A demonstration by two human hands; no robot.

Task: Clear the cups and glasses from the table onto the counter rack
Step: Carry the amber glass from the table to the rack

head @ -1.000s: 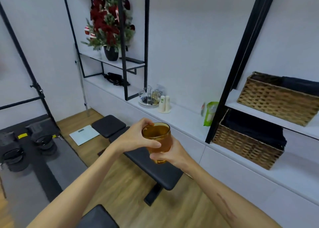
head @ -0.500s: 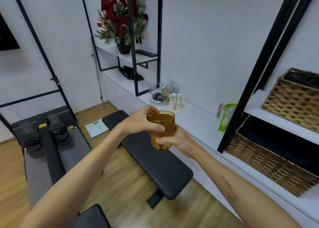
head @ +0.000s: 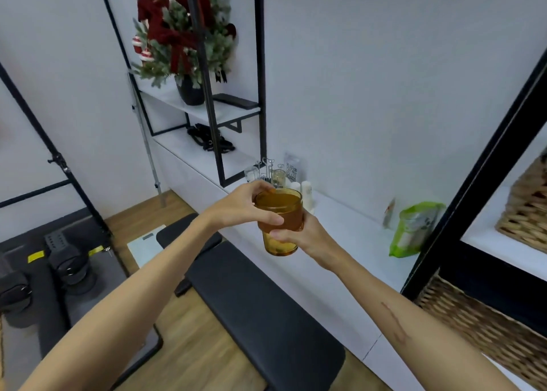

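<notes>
Head view: both hands grasp an amber glass [head: 279,223], upright at frame centre — left hand [head: 241,210] at its 9 o'clock, right hand [head: 307,236] at 4 o'clock. The wire cup rack [head: 268,171] stands on the white tabletop [head: 340,228] at the glass's 12 o'clock — apart.

Glass [head: 279,222]: amber, upright, in both my hands.
Left hand [head: 242,208]: grips the rim.
Right hand [head: 307,235]: wraps the side.
Rack [head: 268,170]: far, on the counter [head: 349,222].

A black bench [head: 260,302] stands below the green pouch [head: 413,231].
</notes>
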